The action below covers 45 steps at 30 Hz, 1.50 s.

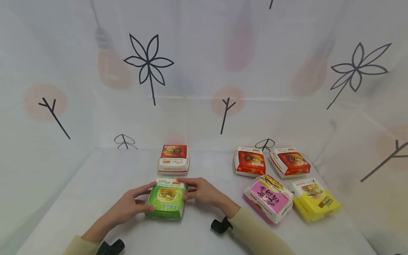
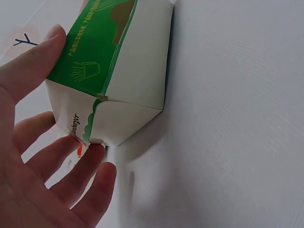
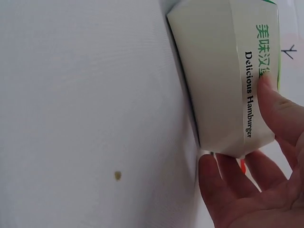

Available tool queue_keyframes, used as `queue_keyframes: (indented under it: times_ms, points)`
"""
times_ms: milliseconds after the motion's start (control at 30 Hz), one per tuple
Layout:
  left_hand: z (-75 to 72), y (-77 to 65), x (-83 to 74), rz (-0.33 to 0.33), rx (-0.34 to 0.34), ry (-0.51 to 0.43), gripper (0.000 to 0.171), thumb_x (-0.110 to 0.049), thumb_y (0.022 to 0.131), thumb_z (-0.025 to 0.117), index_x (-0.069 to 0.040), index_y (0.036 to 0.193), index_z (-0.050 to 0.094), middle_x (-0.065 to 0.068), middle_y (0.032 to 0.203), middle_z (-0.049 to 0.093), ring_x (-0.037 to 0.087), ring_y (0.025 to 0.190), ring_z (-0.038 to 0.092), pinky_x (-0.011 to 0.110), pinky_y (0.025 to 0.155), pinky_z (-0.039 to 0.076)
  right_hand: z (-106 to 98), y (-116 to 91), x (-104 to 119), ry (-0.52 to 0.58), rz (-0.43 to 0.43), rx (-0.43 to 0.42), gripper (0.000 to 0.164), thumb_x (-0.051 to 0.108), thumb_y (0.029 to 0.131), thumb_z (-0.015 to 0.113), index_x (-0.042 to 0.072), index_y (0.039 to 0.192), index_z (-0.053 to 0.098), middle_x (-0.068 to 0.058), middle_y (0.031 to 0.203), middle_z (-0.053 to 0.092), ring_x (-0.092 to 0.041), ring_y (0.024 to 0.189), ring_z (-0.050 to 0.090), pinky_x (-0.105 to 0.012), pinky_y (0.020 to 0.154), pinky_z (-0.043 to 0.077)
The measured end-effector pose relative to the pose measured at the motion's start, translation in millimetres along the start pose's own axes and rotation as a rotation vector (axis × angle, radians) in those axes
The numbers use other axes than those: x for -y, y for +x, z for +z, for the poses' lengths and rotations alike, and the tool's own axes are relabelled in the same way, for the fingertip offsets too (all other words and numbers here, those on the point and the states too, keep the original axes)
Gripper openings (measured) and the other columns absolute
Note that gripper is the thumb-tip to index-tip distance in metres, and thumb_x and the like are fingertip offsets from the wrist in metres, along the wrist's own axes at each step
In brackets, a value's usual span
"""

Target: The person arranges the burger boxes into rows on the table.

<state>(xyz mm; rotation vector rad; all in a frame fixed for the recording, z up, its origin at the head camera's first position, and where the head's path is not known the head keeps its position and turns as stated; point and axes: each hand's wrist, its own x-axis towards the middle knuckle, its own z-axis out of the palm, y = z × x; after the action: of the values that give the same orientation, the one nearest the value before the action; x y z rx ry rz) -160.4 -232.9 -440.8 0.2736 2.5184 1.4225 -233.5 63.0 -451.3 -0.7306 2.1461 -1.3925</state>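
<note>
A green and white hamburger box point(image 1: 167, 198) sits on the white table between both hands. My left hand point(image 1: 125, 206) holds its left side, thumb at the near left corner and fingers behind; in the left wrist view the thumb point(image 2: 50, 50) lies against the green part of the box point(image 2: 95, 52). From the right, my right hand point(image 1: 204, 191) grips the far right corner, and its thumb point(image 3: 280, 104) presses the white side lettered "Delicious Hamburger". Just behind the green box stands a red and white hamburger box point(image 1: 174, 159).
To the right lie two more red burger boxes point(image 1: 251, 161), a pink box point(image 1: 269, 198) and a yellow box point(image 1: 316, 200), set close together. A pale printed cloth point(image 1: 191, 120) hangs behind the table point(image 1: 204, 233) and along its sides.
</note>
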Motion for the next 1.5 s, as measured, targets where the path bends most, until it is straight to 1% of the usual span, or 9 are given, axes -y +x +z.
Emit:
queue_keyframes:
  times_ms: [233,533,633,733,833,1033,1167,1367,1500]
  points:
    - [-1.7,2.7,1.1,0.017,0.017,-0.002,0.08,-0.033,0.083,0.082,-0.013,0.151,0.045,0.02,0.15,0.044,0.042,0.132,0.045,0.045,0.096,0.051,-2.9,2.0,1.6,-0.027,-0.002,0.005,0.061,0.019,0.088,0.077,0.029,0.144,0.055,-0.003,0.149,0.048,-0.023,0.136,0.046,-0.042,0.108,0.041]
    - [-1.5,-3.4,2.0,0.01,-0.038,-0.01,0.077,-0.031,0.08,0.084,-0.015,0.147,0.051,0.017,0.148,0.048,0.039,0.127,0.052,0.043,0.092,0.053,-2.9,-0.6,7.0,-0.06,0.005,0.02,0.056,0.023,0.089,0.077,0.027,0.142,0.058,0.0,0.146,0.052,-0.023,0.135,0.048,-0.042,0.108,0.042]
    - [-2.1,-5.5,0.9,0.012,-0.06,0.011,0.073,-0.032,0.079,0.085,-0.015,0.144,0.055,0.016,0.145,0.051,0.036,0.124,0.055,0.04,0.09,0.054,-1.3,-1.4,7.6,-0.071,0.028,-0.018,0.043,0.029,0.094,0.07,0.03,0.137,0.062,0.003,0.141,0.056,-0.02,0.131,0.051,-0.044,0.106,0.043]
    - [-2.7,-6.0,0.0,0.007,-0.099,0.046,0.069,-0.033,0.078,0.086,-0.014,0.139,0.059,0.014,0.14,0.056,0.033,0.12,0.058,0.038,0.087,0.055,0.3,-1.5,7.8,-0.09,0.04,-0.083,0.03,0.032,0.099,0.063,0.032,0.129,0.068,0.006,0.133,0.062,-0.017,0.123,0.055,-0.045,0.103,0.045]
    - [-3.0,-6.2,-0.8,-0.011,-0.124,0.067,0.064,-0.035,0.077,0.086,-0.015,0.134,0.063,0.011,0.136,0.06,0.031,0.117,0.06,0.037,0.087,0.055,0.7,-1.6,8.2,-0.102,0.031,-0.131,0.025,0.028,0.1,0.062,0.027,0.122,0.071,0.007,0.124,0.067,-0.016,0.114,0.058,-0.044,0.096,0.048]
    - [-3.7,-7.8,-0.8,-0.037,-0.169,0.074,0.053,-0.034,0.08,0.084,-0.014,0.126,0.068,0.011,0.13,0.063,0.03,0.113,0.062,0.039,0.086,0.056,-1.9,-1.6,9.5,-0.1,0.025,-0.133,0.036,0.021,0.095,0.07,0.016,0.13,0.064,0.003,0.113,0.071,-0.015,0.104,0.062,-0.037,0.085,0.051]
    - [-4.0,-8.6,2.4,-0.06,-0.203,0.078,0.047,-0.033,0.081,0.082,-0.015,0.122,0.07,0.008,0.127,0.066,0.027,0.111,0.063,0.038,0.085,0.056,-3.5,-1.6,10.4,-0.067,0.06,-0.113,0.044,0.023,0.091,0.074,0.014,0.133,0.062,0.004,0.111,0.069,-0.015,0.103,0.061,-0.037,0.084,0.051]
    - [-5.5,-6.4,4.2,-0.047,-0.232,0.098,0.043,-0.036,0.081,0.082,-0.016,0.118,0.073,0.002,0.12,0.069,0.024,0.111,0.063,0.037,0.084,0.055,-6.8,-0.7,10.6,-0.038,0.054,-0.108,0.055,0.024,0.088,0.077,0.011,0.138,0.057,-0.001,0.123,0.065,-0.024,0.115,0.059,-0.044,0.092,0.05]
    - [-8.3,-2.5,4.3,-0.022,-0.233,0.126,0.043,-0.04,0.083,0.079,-0.019,0.119,0.073,-0.001,0.121,0.069,0.025,0.117,0.06,0.04,0.089,0.054,-11.1,-0.7,13.1,-0.037,0.033,-0.084,0.06,0.023,0.087,0.078,0.008,0.14,0.054,-0.005,0.133,0.059,-0.028,0.123,0.055,-0.049,0.099,0.047]
